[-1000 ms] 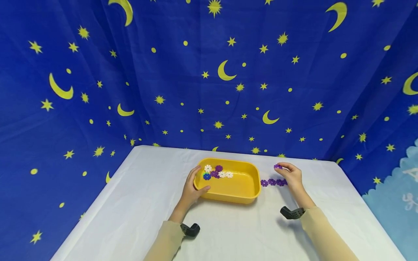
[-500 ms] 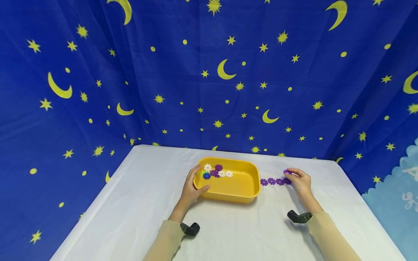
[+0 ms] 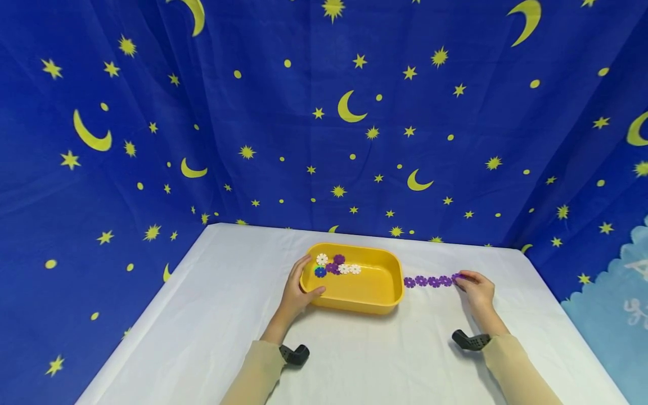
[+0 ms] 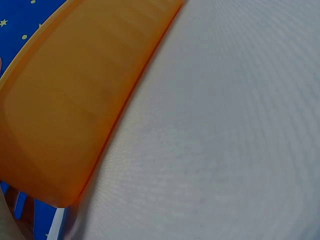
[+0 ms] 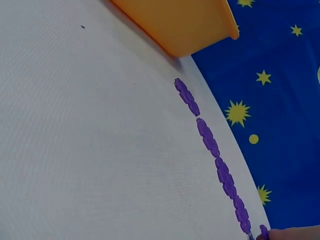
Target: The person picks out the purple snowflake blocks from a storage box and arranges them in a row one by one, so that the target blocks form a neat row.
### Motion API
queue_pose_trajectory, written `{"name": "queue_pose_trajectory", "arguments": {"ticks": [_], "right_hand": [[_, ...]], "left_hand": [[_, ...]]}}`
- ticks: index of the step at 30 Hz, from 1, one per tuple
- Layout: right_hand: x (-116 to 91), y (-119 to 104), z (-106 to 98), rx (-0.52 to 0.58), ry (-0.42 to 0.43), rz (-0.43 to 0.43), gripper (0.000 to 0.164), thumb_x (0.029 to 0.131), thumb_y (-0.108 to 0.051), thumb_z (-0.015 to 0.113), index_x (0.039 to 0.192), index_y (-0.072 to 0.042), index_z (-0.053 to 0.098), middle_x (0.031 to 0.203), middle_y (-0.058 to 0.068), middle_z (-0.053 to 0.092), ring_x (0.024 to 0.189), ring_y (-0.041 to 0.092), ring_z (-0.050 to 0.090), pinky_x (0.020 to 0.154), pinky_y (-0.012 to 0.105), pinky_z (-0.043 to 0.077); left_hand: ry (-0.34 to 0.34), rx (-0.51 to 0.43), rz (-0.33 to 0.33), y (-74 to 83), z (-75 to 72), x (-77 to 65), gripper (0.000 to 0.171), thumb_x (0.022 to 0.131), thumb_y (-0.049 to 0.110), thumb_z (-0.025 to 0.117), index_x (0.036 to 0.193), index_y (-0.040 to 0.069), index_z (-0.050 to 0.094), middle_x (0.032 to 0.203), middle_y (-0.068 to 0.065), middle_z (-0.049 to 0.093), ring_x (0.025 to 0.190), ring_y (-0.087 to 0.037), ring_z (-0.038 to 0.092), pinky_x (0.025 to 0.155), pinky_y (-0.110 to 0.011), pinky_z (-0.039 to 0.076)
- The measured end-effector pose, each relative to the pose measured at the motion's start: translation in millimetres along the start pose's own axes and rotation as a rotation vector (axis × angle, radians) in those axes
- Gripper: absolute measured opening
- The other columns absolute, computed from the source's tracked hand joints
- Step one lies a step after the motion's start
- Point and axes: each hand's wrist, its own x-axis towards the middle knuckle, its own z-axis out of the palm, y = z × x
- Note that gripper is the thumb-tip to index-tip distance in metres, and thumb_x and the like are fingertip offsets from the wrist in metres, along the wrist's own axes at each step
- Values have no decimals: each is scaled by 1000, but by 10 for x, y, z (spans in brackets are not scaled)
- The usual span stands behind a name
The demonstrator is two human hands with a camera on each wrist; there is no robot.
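My left hand (image 3: 295, 293) holds the left end of a yellow plastic tray (image 3: 367, 289), thumb over the near rim and fingers along the left side. In the left wrist view only the tray's outer wall (image 4: 65, 105) shows large. My right hand (image 3: 480, 291) pinches a purple flower-shaped disc (image 5: 264, 230) between thumb and fingers, low over the table. That disc lies at the right end of a row of purple flower discs (image 3: 433, 282) running rightward from the tray. Inside the tray's left half are white flower discs (image 3: 350, 270), purple ones (image 3: 339, 259) and a blue one (image 3: 320, 272).
A white cloth (image 3: 354, 349) covers the table. Behind and beside it hangs a blue curtain (image 3: 283, 124) with yellow moons and stars. Black wrist devices sit on both forearms, the right one (image 3: 471, 340) close above the cloth.
My right hand has moved right and down with the purple flower disc, from above the row to its right end. My left hand and the tray stay in place.
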Motion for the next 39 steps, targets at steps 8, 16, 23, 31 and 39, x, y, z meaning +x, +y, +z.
{"name": "queue_pose_trajectory", "arguments": {"ticks": [8,16,23,31,39], "right_hand": [[-22,-4,12,-122,57,0,34,83,8,60,115,17,57,61,-28,53,63,-15,52,61,2,48],[-29,0,11,-215,167,-12,29,86,-5,59,110,11,63,56,-35,44,62,-18,43,58,-1,40],[-60,-31,-5,-188,160,-10,32,88,-5,56,115,13,59,55,-36,44,60,-16,47,58,-1,41],[-109,-196,132,6,141,-69,9,85,0,61,86,-4,69,55,-27,57,58,-10,56,57,5,48],[-271,-456,466,56,44,-142,16,86,1,60,78,-11,66,59,-21,61,58,-5,58,59,8,50]], "left_hand": [[4,-12,8,-19,6,3,77,75,4,75,141,-7,36,150,-26,33,141,-42,28,118,-59,19],[2,-11,-5,-13,5,-3,76,76,5,74,142,-6,36,151,-24,33,142,-42,27,118,-59,19],[3,-16,4,-9,2,-3,77,75,4,75,141,-8,36,150,-26,33,141,-43,27,117,-59,19],[4,-12,7,-305,46,46,81,75,8,77,144,-1,36,153,-20,32,143,-39,26,118,-57,19],[29,-28,36,-443,70,52,81,74,21,80,144,8,39,152,-9,36,143,-33,28,119,-56,19]]}}
